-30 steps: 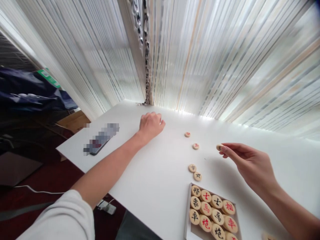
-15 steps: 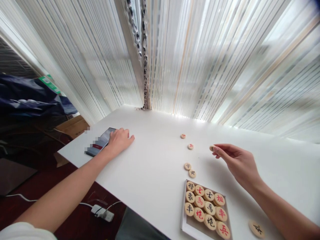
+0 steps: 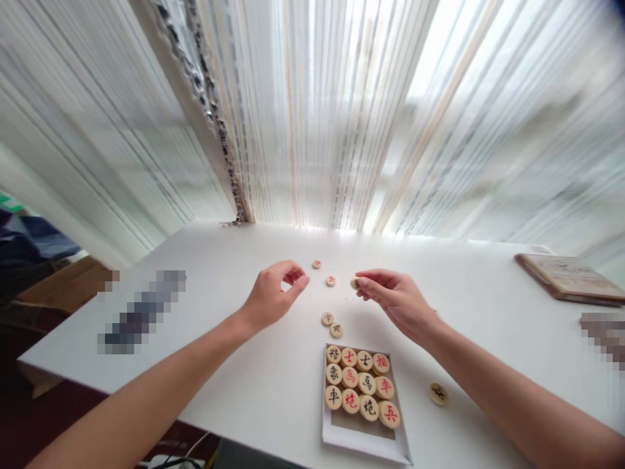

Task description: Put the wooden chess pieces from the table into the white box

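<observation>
My right hand (image 3: 393, 296) pinches a wooden Chinese chess piece (image 3: 355, 283) with a dark character, just above the white table. My left hand (image 3: 276, 293) hovers left of the loose pieces, thumb and fingers curved, with nothing visible between them. Two pieces with red characters, one farther back (image 3: 317, 264) and one nearer (image 3: 331, 281), lie between my hands. Closer to me, two dark-lettered pieces, one (image 3: 327, 318) touching the other (image 3: 336, 329), rest behind a shallow open box (image 3: 359, 440). Rows of red and black pieces fill the box's rear part; its front strip shows bare bottom.
Another dark-lettered piece (image 3: 438, 393) lies right of the box, beside my right forearm. A blurred-out phone (image 3: 141, 312) is on the table's left. At the far right sits a brown-edged, book-like object (image 3: 573, 277). A string curtain (image 3: 332, 130) hangs along the back edge.
My left hand has left the phone and moved right, near the loose pieces. My right hand still holds its chess piece. The view has turned right, bringing the book-like object in.
</observation>
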The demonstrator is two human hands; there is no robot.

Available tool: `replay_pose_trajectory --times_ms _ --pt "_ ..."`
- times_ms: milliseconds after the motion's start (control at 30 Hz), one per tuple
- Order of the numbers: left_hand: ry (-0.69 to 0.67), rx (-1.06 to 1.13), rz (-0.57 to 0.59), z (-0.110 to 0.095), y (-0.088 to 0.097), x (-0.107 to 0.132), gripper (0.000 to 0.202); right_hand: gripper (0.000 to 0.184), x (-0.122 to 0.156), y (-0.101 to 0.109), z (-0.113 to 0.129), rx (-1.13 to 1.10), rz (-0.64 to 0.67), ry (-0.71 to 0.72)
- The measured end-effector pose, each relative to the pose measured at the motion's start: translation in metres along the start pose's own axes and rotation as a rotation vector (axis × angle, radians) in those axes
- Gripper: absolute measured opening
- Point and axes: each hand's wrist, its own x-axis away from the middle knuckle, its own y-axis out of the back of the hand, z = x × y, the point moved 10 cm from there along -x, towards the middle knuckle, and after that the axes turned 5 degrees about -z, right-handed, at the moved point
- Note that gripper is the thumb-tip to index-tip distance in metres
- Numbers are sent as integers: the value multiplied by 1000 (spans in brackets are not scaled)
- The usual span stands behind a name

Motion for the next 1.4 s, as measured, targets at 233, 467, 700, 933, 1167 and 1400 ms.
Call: replay_pose_trajectory --times_ms 233,467,700,933,1167,1400 --pt "4 525 158 -51 -84 -18 42 38 8 -17 16 -153 108 -15" --pt "144 812 130 -37 -89 -17 30 42 3 -7 7 -178 15 -48" --pt "75 820 116 -38 -88 -13 18 41 8 -5 11 -54 -15 33" --pt "55 882 105 -44 -87 -11 12 33 11 -4 16 -68 -46 50" --pt "25 909 81 -50 -80 -11 8 27 13 -9 17 -139 -4 3" --pt "45 899 71 -49 -78 -11 9 25 14 -10 17 -154 8 -16"
